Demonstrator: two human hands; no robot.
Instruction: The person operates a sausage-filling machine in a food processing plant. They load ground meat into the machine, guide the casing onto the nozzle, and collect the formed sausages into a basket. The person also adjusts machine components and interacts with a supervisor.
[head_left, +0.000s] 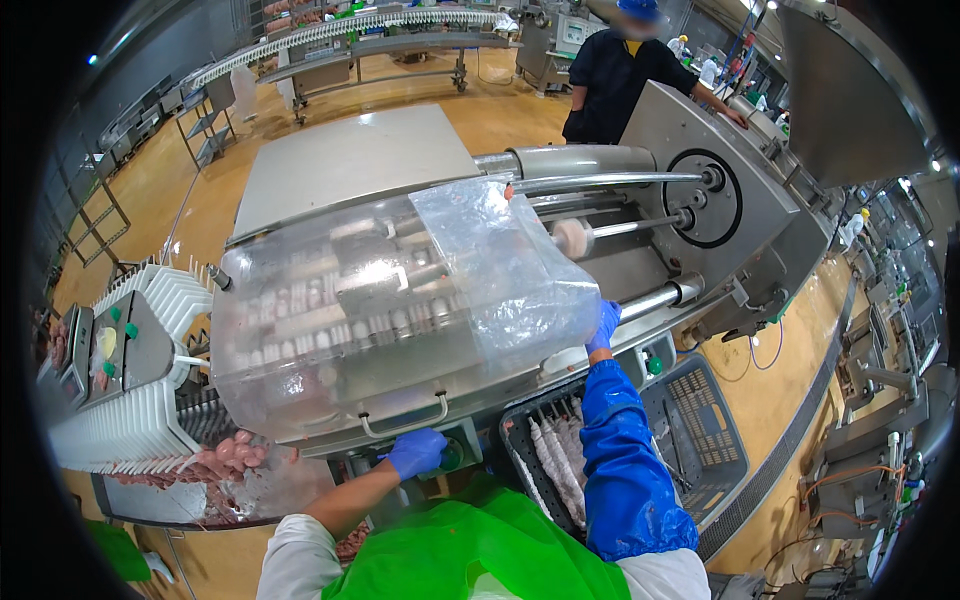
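My left hand point(417, 453), in a blue glove, rests at the machine's front beside a green push button point(453, 454). Its fingers look stretched out, and nothing shows in them. Gloved in blue too, my right hand point(603, 326) is closed at the right edge of a clear plastic sheet point(520, 270); its fingertips are partly hidden. That sheet lies over the right end of a clear cover point(300, 310) with a metal handle point(405, 418). White machine parts show blurred under the cover. Metal rods point(610, 183) run from its right side to a steel housing point(720, 170).
Pink sausage links point(235, 455) hang from a conveyor with white plates point(120, 430) at left. A dark crate point(700, 410) stands below my right arm, beside a black tray holding pale, frosted lengths point(560, 460). A person in dark clothes point(630, 85) stands behind the machine.
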